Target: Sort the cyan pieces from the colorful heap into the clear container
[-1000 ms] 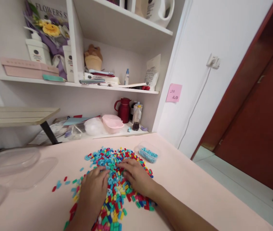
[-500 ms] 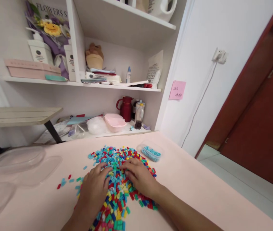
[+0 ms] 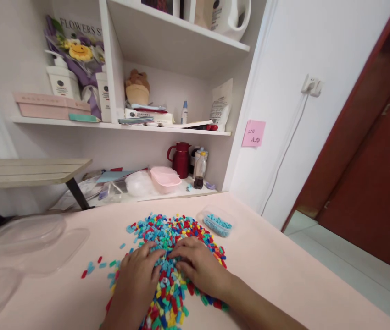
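Observation:
A wide heap of small plastic building bricks (image 3: 162,231) in red, light blue, dark blue, green and yellow spreads over the pink tabletop. My left hand (image 3: 142,270) rests at the heap's left side, fingers bent and apart, fingertips among the bricks. Opposite it, my right hand (image 3: 198,263) reaches in with curved fingers, thumb apart from the index finger. Neither hand shows a brick in its grasp, though the fingertips are partly hidden. Behind the right hand stands a clear plastic box (image 3: 218,223) holding light blue bricks.
Clear plastic containers and lids (image 3: 30,233) lie on the left of the pink table (image 3: 270,270). A wooden stand (image 3: 33,172) rises behind them. At the back are a pink bowl (image 3: 165,178), a red jug (image 3: 181,160) and a bottle (image 3: 199,172) beneath shelves.
The whole scene sits slightly lower as the camera view shifts. Both hands stay at the middle of the heap, their fingers moving a little among the bricks.

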The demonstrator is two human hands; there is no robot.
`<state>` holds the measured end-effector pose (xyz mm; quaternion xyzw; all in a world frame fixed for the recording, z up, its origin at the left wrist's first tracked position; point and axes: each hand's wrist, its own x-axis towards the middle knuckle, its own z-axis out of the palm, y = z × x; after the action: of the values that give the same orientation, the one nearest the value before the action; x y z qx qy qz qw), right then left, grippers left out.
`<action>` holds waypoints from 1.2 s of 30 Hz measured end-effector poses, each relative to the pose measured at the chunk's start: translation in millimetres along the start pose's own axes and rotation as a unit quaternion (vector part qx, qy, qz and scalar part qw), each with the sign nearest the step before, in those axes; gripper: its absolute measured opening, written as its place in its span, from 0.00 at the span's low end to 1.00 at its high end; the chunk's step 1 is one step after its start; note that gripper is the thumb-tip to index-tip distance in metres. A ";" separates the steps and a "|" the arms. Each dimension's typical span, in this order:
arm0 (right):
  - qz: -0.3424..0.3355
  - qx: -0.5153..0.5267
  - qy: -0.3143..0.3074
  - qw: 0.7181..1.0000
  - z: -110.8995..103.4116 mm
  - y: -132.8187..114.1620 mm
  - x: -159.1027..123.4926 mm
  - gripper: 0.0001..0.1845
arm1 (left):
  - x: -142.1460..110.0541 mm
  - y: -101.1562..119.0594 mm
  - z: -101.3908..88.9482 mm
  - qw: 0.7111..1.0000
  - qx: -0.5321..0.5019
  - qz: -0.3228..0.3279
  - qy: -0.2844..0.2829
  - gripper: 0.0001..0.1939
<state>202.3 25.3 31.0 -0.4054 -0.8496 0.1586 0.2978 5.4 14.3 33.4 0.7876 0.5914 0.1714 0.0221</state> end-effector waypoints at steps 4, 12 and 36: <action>-0.009 0.002 0.001 1.000 -0.1 -3.5 -1.7 0.16 | -1.4 1.0 1.9 1.000 0.017 -0.001 0.000 0.19; -0.014 -0.008 -0.028 0.999 -1.5 -9.2 -4.0 0.19 | -1.4 3.0 -1.8 1.000 0.002 0.003 -0.011 0.14; -0.047 0.133 0.165 0.976 -9.7 -23.2 -5.6 0.18 | -9.4 38.1 -15.1 0.567 -0.787 -0.243 0.023 0.16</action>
<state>197.4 6.8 48.2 -0.3421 -0.7783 0.1869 0.4922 33.9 -8.5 54.4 0.2810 0.3922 0.5754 0.6604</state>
